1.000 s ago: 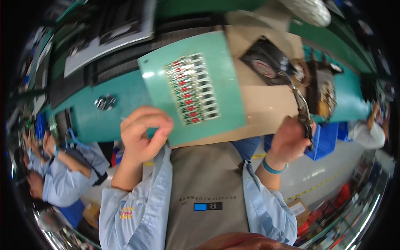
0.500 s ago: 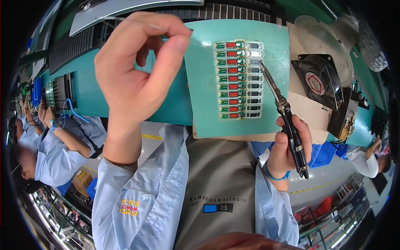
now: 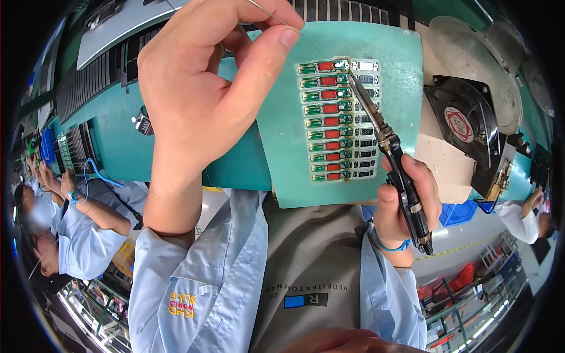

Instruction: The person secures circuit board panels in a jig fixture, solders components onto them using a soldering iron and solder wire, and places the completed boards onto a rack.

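My left hand (image 3: 220, 88) pinches a thin solder wire (image 3: 312, 44) between thumb and forefinger. The wire's end reaches the top small circuit board (image 3: 325, 67). My right hand (image 3: 410, 200) is wrapped round a black soldering iron (image 3: 385, 140), its tip pointing up-left beside the upper boards. Several of these green boards, each with a red part, lie in a column on a pale green plate (image 3: 282, 141). To the right of each board sits a small digit display (image 3: 365, 80); the iron covers some of them.
A black fan (image 3: 462, 117) stands right of the plate, next to a clear round cover (image 3: 471, 65). Dark slotted racks (image 3: 94, 85) line the far side. A small metal object (image 3: 142, 122) lies left of my left hand. Co-workers (image 3: 88, 217) sit at the left and right.
My left hand has moved right and up, bringing the wire to the top board. The iron's tip has shifted left and up. The view has shifted slightly.
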{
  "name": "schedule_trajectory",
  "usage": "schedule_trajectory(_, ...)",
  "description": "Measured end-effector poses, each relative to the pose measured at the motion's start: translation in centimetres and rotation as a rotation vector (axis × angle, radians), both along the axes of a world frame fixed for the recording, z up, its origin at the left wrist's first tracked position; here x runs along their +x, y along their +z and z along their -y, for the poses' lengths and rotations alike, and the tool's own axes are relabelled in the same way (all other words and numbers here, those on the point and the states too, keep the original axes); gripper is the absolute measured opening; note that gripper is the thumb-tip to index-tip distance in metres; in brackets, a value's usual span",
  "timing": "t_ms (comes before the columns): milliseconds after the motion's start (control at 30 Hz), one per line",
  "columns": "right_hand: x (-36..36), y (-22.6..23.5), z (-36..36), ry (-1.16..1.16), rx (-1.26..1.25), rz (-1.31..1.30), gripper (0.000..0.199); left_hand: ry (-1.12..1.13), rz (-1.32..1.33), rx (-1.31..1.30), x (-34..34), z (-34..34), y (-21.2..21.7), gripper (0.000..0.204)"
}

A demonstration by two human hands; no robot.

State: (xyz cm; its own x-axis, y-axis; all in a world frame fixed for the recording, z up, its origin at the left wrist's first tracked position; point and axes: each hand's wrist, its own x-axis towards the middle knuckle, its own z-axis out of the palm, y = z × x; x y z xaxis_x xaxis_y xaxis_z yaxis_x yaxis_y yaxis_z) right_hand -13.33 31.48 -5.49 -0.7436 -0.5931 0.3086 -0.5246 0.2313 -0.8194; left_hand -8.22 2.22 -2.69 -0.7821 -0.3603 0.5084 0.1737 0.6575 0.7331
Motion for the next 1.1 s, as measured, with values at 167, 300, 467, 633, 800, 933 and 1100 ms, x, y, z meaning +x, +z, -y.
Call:
schedule_trajectory(167, -0.3, -0.3, 0.4, -0.003, 0.001, -0.002, 0.044, 0.014, 0.021, 0.03, -0.3, 0.2, -0.3, 0.012)
schedule_trajectory(300, -0.5, -0.4, 0.5, -0.005, 0.007, 0.008, 0.044, 0.009, 0.031, 0.026, -0.3, 0.3, -0.5, 0.013)
schedule_trajectory(467, -0.7, -0.5, 0.5, 0.006, 0.019, 0.025, 0.045, -0.012, 0.01, 0.03, -0.5, 0.4, -0.9, 0.013)
schedule_trajectory(633, -0.7, -0.4, 0.5, 0.005, 0.024, 0.031, 0.046, -0.034, 0.013, 0.032, -0.6, 0.4, -0.9, 0.013)
schedule_trajectory(800, -0.7, -0.2, 0.7, -0.004, 0.044, 0.045, 0.045, -0.063, 0.006, 0.03, -0.8, 0.5, -0.9, 0.013)
schedule_trajectory(933, -0.6, 0.0, 0.8, -0.002, 0.05, 0.053, 0.045, -0.082, -0.005, 0.031, -0.7, 0.5, -1.0, 0.013)
schedule_trajectory(1100, -0.7, -0.5, 0.6, -0.004, 0.029, 0.058, 0.046, -0.098, -0.002, 0.023, -1.1, 0.4, -1.1, 0.013)
